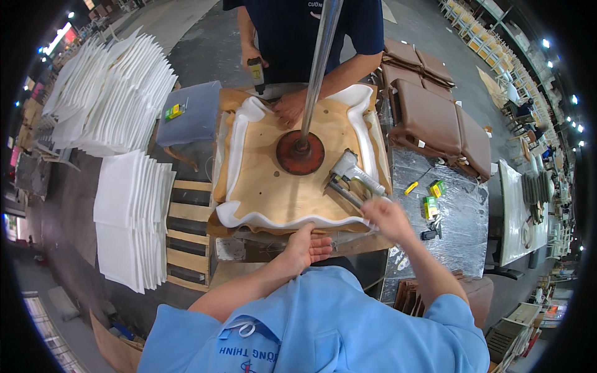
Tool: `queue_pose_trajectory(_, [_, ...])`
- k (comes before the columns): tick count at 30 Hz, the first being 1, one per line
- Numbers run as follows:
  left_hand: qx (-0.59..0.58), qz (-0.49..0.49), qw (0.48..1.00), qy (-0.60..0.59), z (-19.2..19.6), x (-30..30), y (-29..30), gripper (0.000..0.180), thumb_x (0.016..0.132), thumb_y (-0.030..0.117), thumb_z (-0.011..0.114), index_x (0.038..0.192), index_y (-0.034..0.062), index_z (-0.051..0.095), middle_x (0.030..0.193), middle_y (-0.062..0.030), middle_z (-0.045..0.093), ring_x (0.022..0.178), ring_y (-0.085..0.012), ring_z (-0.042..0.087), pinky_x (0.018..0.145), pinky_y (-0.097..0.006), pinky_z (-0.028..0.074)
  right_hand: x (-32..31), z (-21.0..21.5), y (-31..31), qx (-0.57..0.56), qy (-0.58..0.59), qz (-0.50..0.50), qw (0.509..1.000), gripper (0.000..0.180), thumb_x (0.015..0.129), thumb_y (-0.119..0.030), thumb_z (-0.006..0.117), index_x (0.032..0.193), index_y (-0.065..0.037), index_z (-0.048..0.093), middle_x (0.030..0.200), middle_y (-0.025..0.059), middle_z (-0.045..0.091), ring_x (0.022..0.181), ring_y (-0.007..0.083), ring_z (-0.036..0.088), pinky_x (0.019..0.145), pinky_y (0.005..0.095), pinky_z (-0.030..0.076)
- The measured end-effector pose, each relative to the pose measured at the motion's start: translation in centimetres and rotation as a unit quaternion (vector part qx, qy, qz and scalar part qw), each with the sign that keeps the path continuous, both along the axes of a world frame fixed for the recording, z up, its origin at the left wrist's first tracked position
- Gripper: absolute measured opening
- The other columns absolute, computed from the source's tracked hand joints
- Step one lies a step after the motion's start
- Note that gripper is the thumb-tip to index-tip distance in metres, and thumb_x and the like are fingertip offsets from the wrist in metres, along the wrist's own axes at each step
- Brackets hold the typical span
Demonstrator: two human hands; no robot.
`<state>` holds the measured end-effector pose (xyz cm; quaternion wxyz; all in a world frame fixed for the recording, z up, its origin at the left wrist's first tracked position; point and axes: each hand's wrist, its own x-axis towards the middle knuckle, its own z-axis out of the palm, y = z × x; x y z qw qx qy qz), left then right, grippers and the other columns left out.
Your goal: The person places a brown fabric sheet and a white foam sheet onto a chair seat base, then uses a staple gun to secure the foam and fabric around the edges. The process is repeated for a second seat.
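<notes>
A square wooden seat board (249, 180) lies before me, white foam (235, 155) and brown cover material (219, 193) turned up around its edges. My left hand (309, 245) is at the near edge, fingers stretched out, thumb against the rim. At the near right corner my right hand (387, 219) is closed, fingers curled beside the back end of a grey staple gun (351, 174). What those fingers hold, if anything, is hidden. The gun is over the board's right part. A metal pole with a round red foot (300, 155) presses on the board's middle.
Across the board, a co-worker's hand (291, 109) rests on the far edge; the other holds a staple gun (256, 74). White foam sheets (130, 217) are piled left. Brown cushions (429, 124), small boxes (430, 207) and a yellow-handled tool (411, 188) lie right.
</notes>
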<state>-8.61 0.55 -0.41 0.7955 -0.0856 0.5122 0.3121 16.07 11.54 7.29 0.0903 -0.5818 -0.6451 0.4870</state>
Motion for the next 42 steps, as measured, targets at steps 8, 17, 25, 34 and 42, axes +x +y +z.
queue_pose_trajectory(8, [-0.063, 0.004, 0.997, 0.04, -1.1, 1.8, 2.5, 0.053, 0.115, 0.051, 0.047, 0.097, 0.0068, 0.069, 0.068, 0.0006, 0.06, 0.057, -0.0187, 0.055, 0.06, -0.04, 0.052, -3.3, -7.4, -6.2, -0.557, 0.33, -0.302, 0.699, 0.06, 0.115, -0.056, 0.049, 0.113, -0.001, 0.072, 0.086, 0.0067, 0.076, 0.074, 0.0216, 0.073, 0.068, 0.0367, 0.06])
queue_pose_trajectory(17, [-0.048, 0.031, 0.998, 0.033, -0.9, 2.4, 1.4, 0.05, 0.113, 0.047, 0.051, 0.088, 0.0072, 0.067, 0.059, -0.0004, 0.051, 0.05, -0.0197, 0.048, 0.052, -0.039, 0.045, -4.4, -7.9, -2.1, -0.57, 0.152, -0.35, 0.728, 0.066, 0.115, -0.06, 0.043, 0.113, -0.002, 0.073, 0.084, 0.0064, 0.075, 0.068, 0.022, 0.07, 0.067, 0.0412, 0.059])
queue_pose_trajectory(25, [-0.118, 0.002, 0.993, -0.003, 1.1, 2.4, 3.5, 0.055, 0.113, 0.054, 0.051, 0.091, 0.0063, 0.069, 0.06, -0.0024, 0.055, 0.053, -0.0218, 0.054, 0.053, -0.042, 0.048, -4.6, -7.1, -1.9, -0.382, 0.071, -0.171, 0.905, 0.058, 0.115, -0.048, 0.051, 0.085, -0.002, 0.066, 0.062, 0.0077, 0.061, 0.048, 0.0235, 0.06, 0.045, 0.0358, 0.046])
queue_pose_trajectory(34, [0.096, 0.007, 0.988, 0.122, -2.5, 3.6, -0.3, 0.065, 0.111, 0.056, 0.053, 0.069, 0.0065, 0.058, 0.051, -0.0046, 0.048, 0.039, -0.0201, 0.047, 0.053, -0.041, 0.055, -2.8, -8.0, -5.1, -0.197, 0.15, -0.126, 0.961, 0.063, 0.116, -0.047, 0.053, 0.07, -0.004, 0.062, 0.054, 0.0083, 0.058, 0.041, 0.0195, 0.055, 0.041, 0.0346, 0.041])
queue_pose_trajectory(42, [0.208, -0.031, 0.972, 0.103, -2.8, 3.0, -1.3, 0.063, 0.116, 0.051, 0.049, 0.072, 0.0074, 0.056, 0.053, -0.0047, 0.048, 0.045, -0.019, 0.052, 0.062, -0.043, 0.061, -2.5, -9.3, -6.3, -0.176, 0.199, -0.169, 0.949, 0.064, 0.116, -0.049, 0.057, 0.068, -0.007, 0.06, 0.052, 0.0056, 0.056, 0.042, 0.0159, 0.053, 0.042, 0.0317, 0.041])
